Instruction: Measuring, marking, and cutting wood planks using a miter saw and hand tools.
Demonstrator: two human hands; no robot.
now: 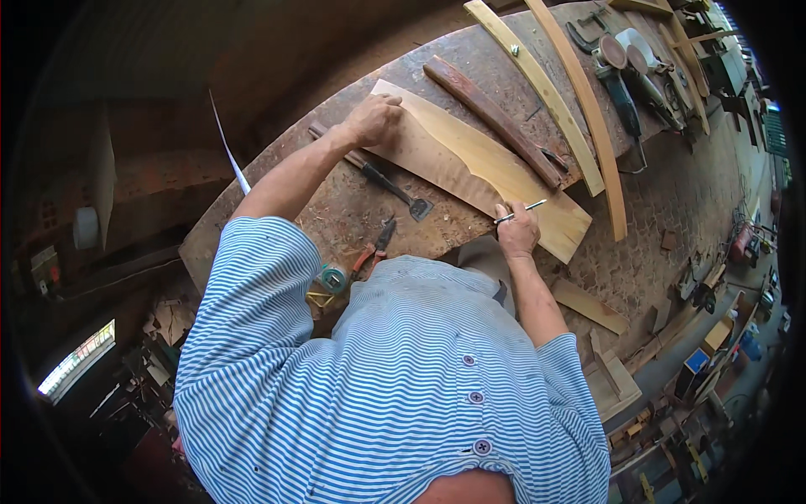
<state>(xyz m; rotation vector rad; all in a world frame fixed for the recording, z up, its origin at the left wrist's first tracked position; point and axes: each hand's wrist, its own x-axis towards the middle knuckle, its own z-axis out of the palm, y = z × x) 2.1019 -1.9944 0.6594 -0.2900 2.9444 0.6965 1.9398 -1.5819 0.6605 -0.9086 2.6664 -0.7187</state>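
A thin brown template (437, 168) with a wavy edge lies on a pale yellow wood board (504, 172) at the bench's near edge. My left hand (374, 120) is closed at the template's far left end, fingers curled down onto it. In my right hand (518, 231) is a slim pencil (522, 211), pinched between the fingers, its tip pointing right over the board. The hand rests near the template's right end. Beside the board lies a scraper-like tool (395, 189) with a black shaft and a flat metal blade.
Red-handled pliers (374, 248) and a tape roll (333, 279) lie close to my body. Beyond the board are a reddish-brown wood bar (495, 122) and long curved strips (546, 92). An angle grinder (620, 92) and a clamp (583, 38) sit at the bench's far right.
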